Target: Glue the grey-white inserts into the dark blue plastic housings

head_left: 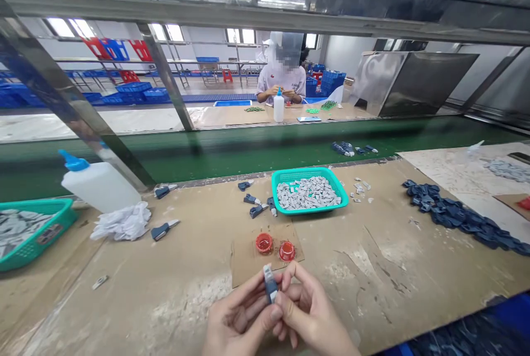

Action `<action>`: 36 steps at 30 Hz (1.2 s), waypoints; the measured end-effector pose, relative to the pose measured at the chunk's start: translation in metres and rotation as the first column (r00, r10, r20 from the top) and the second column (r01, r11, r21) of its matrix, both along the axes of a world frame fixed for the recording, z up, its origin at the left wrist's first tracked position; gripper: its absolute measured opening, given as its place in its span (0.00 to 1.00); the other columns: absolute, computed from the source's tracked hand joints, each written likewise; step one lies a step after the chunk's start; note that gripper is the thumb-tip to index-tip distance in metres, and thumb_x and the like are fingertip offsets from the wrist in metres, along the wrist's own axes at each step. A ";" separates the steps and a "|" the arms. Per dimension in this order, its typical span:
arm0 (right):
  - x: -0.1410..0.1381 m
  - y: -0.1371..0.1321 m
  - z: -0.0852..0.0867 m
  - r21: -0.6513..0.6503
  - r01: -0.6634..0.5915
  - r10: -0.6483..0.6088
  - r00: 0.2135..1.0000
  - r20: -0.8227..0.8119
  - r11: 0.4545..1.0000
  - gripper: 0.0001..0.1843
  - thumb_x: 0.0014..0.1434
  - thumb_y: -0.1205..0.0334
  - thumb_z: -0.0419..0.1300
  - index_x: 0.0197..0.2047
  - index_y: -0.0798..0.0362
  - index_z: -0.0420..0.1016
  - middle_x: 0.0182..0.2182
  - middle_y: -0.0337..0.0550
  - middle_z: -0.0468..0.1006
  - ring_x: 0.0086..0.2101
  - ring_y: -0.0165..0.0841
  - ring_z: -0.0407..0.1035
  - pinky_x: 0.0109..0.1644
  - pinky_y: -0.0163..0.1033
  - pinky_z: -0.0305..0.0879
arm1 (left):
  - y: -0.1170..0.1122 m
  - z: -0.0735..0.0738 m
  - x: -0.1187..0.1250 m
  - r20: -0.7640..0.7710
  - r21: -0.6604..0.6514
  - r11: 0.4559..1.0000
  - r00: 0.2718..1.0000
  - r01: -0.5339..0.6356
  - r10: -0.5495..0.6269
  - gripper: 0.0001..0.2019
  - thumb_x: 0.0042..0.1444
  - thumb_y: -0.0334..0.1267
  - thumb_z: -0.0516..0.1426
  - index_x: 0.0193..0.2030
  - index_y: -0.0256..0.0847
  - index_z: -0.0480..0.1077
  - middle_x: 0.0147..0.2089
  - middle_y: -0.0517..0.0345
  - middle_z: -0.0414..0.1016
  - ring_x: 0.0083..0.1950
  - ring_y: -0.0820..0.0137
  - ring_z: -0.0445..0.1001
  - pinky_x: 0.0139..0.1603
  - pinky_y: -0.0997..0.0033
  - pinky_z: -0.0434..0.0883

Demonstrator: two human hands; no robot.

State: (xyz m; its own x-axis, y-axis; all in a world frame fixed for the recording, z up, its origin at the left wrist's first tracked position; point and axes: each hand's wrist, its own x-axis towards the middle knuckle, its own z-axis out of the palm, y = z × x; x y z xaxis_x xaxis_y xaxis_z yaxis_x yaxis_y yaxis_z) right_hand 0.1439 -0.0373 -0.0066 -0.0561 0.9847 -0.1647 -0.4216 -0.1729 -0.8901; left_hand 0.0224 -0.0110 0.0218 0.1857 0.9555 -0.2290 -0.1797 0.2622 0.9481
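Note:
Near the front edge of the cardboard-covered table, my left hand (238,314) and my right hand (310,309) meet around a small dark blue and light grey plastic piece (270,286). The fingers of both hands are closed on it, and it stands roughly upright with its grey end up. Just beyond it, two small red cups (264,243) rest on a cardboard square (244,265); the left one holds shiny liquid. Farther back is a turquoise basket (310,211) with many small grey parts. Several similar blue and grey pieces (164,229) lie to its left.
A long heap of dark blue parts (459,215) lies at right. At left are a white bottle (99,185) with blue nozzle, a crumpled white cloth or glove (122,222) and another turquoise basket (53,240). Behind runs a green conveyor belt (232,152); a person (281,77) sits beyond.

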 end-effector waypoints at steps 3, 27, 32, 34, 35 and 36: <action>0.001 0.006 0.006 -0.029 0.005 -0.004 1.000 0.024 1.000 0.24 0.56 0.38 0.58 0.34 0.51 0.60 0.20 0.37 0.74 0.17 0.25 0.64 0.18 0.27 0.53 | 0.006 -0.006 -0.004 0.004 0.022 0.999 0.999 0.043 -0.043 0.21 0.44 0.43 0.67 0.47 0.41 0.78 0.46 0.46 0.80 0.48 0.54 0.78 0.46 0.62 0.77; 0.133 0.208 -0.025 0.038 0.023 -0.035 -0.113 0.993 0.999 0.05 0.53 0.61 0.64 0.32 0.51 0.81 0.32 0.50 0.82 0.35 0.43 0.75 0.33 0.40 0.60 | 0.034 -0.046 -0.121 -0.163 0.222 0.882 0.877 -0.415 0.453 0.24 0.52 0.46 0.62 0.54 0.41 0.67 0.50 0.49 0.77 0.47 0.62 0.78 0.55 0.60 0.71; 0.134 0.203 -0.030 0.037 -0.005 -0.038 -0.171 0.985 0.999 0.06 0.56 0.64 0.61 0.31 0.55 0.79 0.32 0.55 0.81 0.37 0.47 0.74 0.37 0.42 0.60 | 0.070 -0.056 -0.145 -0.666 0.590 0.806 0.530 -0.055 0.524 0.20 0.61 0.38 0.51 0.59 0.37 0.65 0.56 0.41 0.74 0.54 0.56 0.75 0.55 0.52 0.70; 0.131 0.202 -0.031 0.058 -0.018 -0.060 -0.182 0.982 0.998 0.09 0.59 0.64 0.58 0.32 0.57 0.78 0.34 0.59 0.81 0.40 0.49 0.73 0.39 0.43 0.60 | 0.087 -0.054 -0.153 -0.769 0.619 0.771 0.320 0.153 0.554 0.20 0.60 0.31 0.49 0.59 0.35 0.66 0.55 0.39 0.74 0.56 0.52 0.72 0.57 0.46 0.68; 0.129 0.202 -0.031 0.071 -0.021 -0.074 -0.180 0.981 0.997 0.10 0.60 0.64 0.57 0.33 0.59 0.77 0.34 0.61 0.80 0.41 0.50 0.72 0.39 0.44 0.60 | 0.095 -0.052 -0.155 -0.786 0.612 0.759 0.272 0.219 0.555 0.21 0.58 0.29 0.49 0.58 0.35 0.66 0.54 0.38 0.74 0.57 0.51 0.71 0.58 0.43 0.65; 0.127 0.201 -0.030 0.086 -0.023 -0.089 -0.173 0.981 0.996 0.11 0.61 0.64 0.55 0.33 0.59 0.77 0.35 0.62 0.80 0.41 0.50 0.72 0.40 0.44 0.59 | 0.103 -0.048 -0.155 -0.791 0.609 0.748 0.263 0.263 0.552 0.22 0.56 0.27 0.49 0.58 0.34 0.66 0.54 0.38 0.74 0.59 0.49 0.69 0.60 0.40 0.61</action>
State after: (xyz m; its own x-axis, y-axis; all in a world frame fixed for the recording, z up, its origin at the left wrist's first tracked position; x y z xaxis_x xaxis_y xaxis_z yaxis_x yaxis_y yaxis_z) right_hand 0.2712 0.1637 -0.0365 0.1488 0.9872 0.0581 0.9534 -0.1276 -0.2735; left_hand -0.1323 0.0923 -0.0261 0.0876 0.9016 0.4236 0.9018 -0.2524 0.3508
